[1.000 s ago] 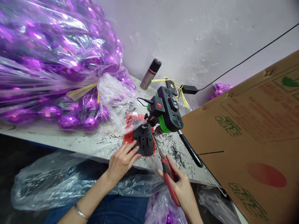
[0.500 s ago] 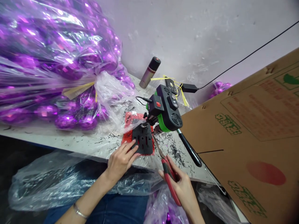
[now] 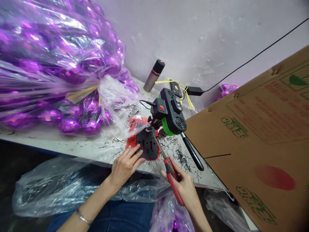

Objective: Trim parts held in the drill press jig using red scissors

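A small black and green bench drill press (image 3: 172, 111) stands on the table, its slotted black base plate (image 3: 151, 149) resting on a red mat (image 3: 131, 141). My left hand (image 3: 123, 166) lies with fingers stretched over the plate's near left corner. In my right hand (image 3: 184, 183) is a pair of long-nose pliers (image 3: 172, 182) with red and black handles. The slim jaws point up and left over the right side of the plate, close to the drill's lower end. Whether the jaw tips hold anything is too small to tell.
Clear bags of shiny purple balls (image 3: 60, 64) fill the left side. A large cardboard box (image 3: 253, 138) stands at the right, near the drill's lever (image 3: 193, 153). Behind are a spray can (image 3: 154, 75) and a black power adapter (image 3: 195, 91). Black shavings (image 3: 181, 154) litter the table.
My right hand has moved up and slightly left, bringing the pliers' tips further over the plate. The drill's lever has shifted slightly left. My left hand stays in place.
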Action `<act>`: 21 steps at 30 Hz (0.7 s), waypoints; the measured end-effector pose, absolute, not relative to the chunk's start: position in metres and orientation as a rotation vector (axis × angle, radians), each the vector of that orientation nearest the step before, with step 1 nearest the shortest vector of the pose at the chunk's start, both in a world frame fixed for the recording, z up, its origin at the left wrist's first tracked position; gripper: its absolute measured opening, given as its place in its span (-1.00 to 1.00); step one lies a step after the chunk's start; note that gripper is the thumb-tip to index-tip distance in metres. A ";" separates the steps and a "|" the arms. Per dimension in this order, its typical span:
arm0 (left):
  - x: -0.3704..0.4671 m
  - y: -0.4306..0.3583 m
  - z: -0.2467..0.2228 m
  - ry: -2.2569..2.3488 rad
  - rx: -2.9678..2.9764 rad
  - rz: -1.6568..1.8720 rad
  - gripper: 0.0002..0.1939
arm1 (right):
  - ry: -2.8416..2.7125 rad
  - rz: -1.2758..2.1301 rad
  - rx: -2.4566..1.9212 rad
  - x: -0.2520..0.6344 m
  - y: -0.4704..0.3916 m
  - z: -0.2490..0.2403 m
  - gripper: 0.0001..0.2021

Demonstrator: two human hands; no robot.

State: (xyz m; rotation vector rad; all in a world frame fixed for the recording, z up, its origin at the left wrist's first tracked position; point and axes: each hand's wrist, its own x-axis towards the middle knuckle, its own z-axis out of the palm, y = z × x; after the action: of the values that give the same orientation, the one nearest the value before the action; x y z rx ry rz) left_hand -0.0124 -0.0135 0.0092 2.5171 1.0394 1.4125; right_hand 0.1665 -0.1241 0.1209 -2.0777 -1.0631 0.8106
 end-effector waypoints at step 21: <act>-0.013 -0.013 0.007 1.023 2.504 1.416 -0.77 | -1.398 0.388 -2.279 0.181 -0.156 0.112 -0.32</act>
State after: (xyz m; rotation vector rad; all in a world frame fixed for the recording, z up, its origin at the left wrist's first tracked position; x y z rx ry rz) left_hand -0.0126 -0.0134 0.0067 2.5040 1.0233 1.4157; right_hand 0.1807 -0.1555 0.1117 -2.2786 -1.3977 0.3884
